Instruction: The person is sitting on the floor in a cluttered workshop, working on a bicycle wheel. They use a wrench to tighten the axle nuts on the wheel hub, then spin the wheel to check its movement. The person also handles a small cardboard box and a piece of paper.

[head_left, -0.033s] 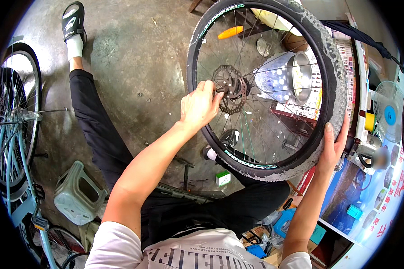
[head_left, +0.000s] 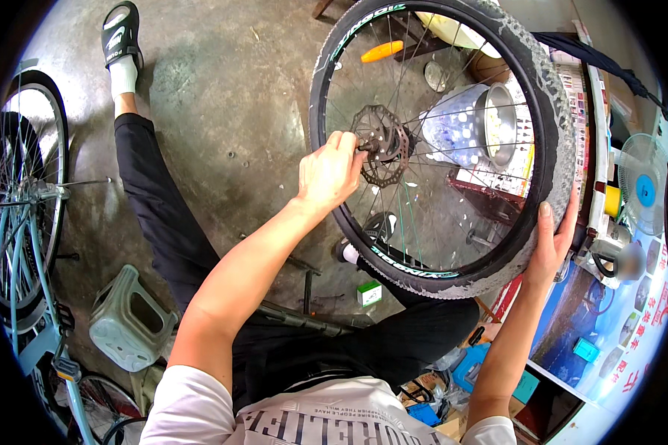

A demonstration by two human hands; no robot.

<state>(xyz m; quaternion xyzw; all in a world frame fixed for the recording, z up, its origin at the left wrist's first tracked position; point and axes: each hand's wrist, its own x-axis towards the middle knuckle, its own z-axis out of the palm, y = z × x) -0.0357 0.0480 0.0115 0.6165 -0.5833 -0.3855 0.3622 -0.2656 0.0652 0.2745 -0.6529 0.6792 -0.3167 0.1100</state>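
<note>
A bicycle wheel with a black knobbly tyre (head_left: 549,96) stands upright in front of me, over my lap. A dark disc rotor (head_left: 384,144) sits at its hub. My left hand (head_left: 330,174) reaches to the hub from the left, with its fingertips pinched on the axle end beside the rotor. My right hand (head_left: 553,241) grips the tyre at its lower right, thumb on the near side and fingers wrapped behind. My legs in black trousers (head_left: 163,222) stretch out below the wheel.
A light blue bicycle (head_left: 22,222) stands at the left, with a green plastic stool (head_left: 130,319) near it. A small green and white box (head_left: 369,294) lies on the concrete floor. Behind the spokes are a metal pot (head_left: 497,122) and shelves; a fan (head_left: 642,193) stands at the right.
</note>
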